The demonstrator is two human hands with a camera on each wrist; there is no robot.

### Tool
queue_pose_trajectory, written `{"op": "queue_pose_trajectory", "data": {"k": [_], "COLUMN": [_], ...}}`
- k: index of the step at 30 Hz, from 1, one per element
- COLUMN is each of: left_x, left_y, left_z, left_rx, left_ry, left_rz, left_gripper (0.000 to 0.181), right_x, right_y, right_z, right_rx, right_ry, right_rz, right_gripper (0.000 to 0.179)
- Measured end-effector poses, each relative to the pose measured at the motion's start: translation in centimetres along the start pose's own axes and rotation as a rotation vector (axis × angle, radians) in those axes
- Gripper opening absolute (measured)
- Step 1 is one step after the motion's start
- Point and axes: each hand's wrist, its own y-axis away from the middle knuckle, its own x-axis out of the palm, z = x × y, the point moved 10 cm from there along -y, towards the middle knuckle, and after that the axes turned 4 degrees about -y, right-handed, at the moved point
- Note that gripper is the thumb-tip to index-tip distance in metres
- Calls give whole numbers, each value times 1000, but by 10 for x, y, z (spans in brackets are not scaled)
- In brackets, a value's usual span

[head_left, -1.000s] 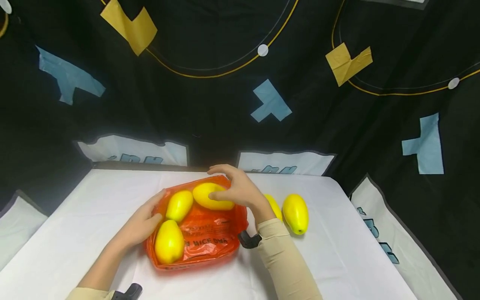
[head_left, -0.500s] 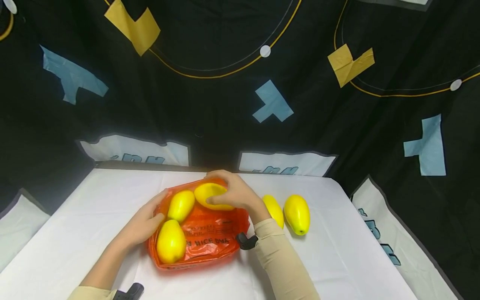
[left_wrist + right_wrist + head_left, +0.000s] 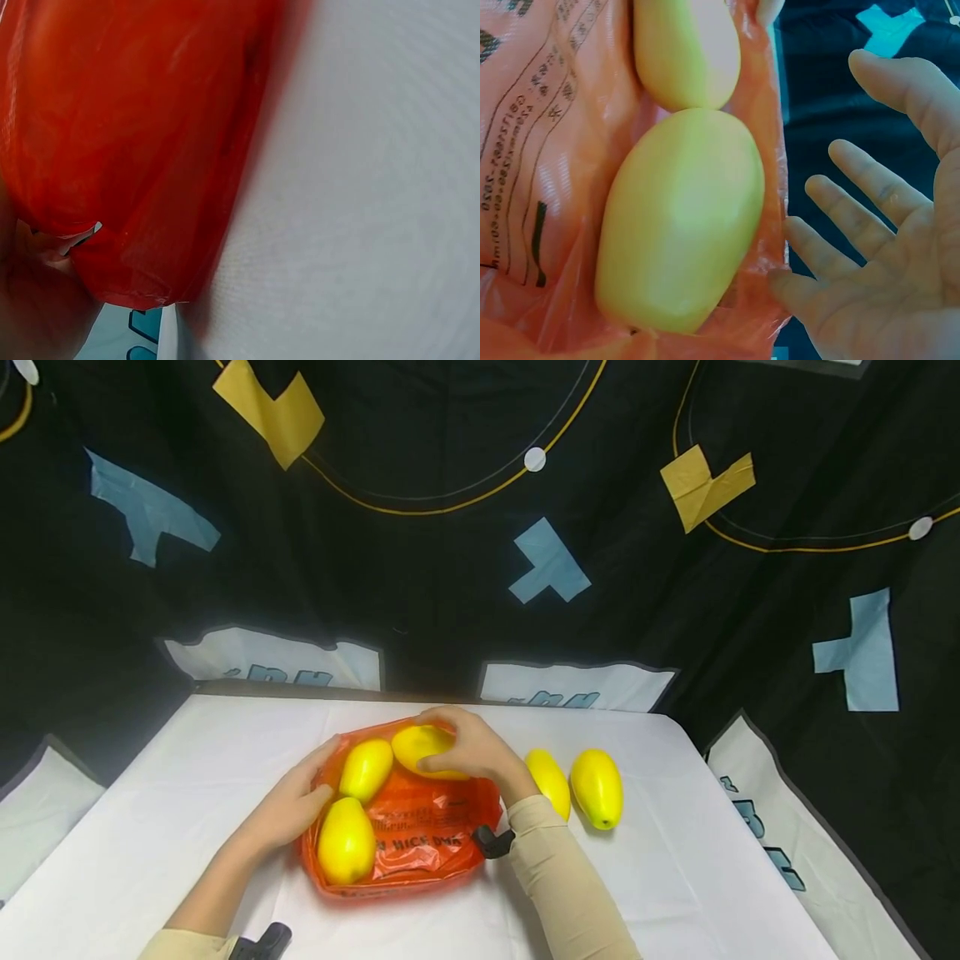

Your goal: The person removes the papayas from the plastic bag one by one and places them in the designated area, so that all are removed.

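A red plastic bag [image 3: 420, 831] with printed lettering lies on the table, its mouth spread wide. Inside it are a yellow mango [image 3: 347, 843] at the front left, a second mango [image 3: 366, 770] behind it and a third mango [image 3: 420, 743] at the back. My left hand [image 3: 292, 806] holds the bag's left edge, thumb toward the inside; red plastic [image 3: 142, 142] fills much of the left wrist view. At the back right, my right hand [image 3: 472, 747] overlaps the third mango. The right wrist view shows its fingers [image 3: 855, 217] spread beside that mango [image 3: 682, 225], gripping nothing.
Two more yellow mangoes stand to the right of the bag, one [image 3: 547, 783] close behind the right wrist and another [image 3: 597, 789] farther right. White cloth [image 3: 675, 860] covers the table. Behind it hangs a black curtain [image 3: 420, 585].
My right hand has come down slightly at the bag's back edge, around the third mango. The left hand keeps its place at the bag. The head view has shifted slightly.
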Motion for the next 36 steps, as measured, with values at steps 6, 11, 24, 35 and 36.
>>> {"op": "queue_pose_trajectory", "data": {"k": [6,11,24,35,36], "left_x": [1,2,1,0,0], "left_y": [0,0,0,0,0], "left_z": [0,-1,-2,0,0], "left_rx": [5,10,6,0,-4], "left_ry": [11,12,9,5,6], "left_rz": [0,1,-2,0,1], "left_gripper": [66,66,67,67,67], "right_x": [6,10,15,23,24], "right_y": [0,0,0,3,3], "right_z": [-7,-8,-15,-22,-21], "right_rx": [25,15,58,59,47], "right_ry": [-4,8,93,68,67], "right_rz": [25,40,93,170,176], "right_gripper": [63,64,62,66,65]}}
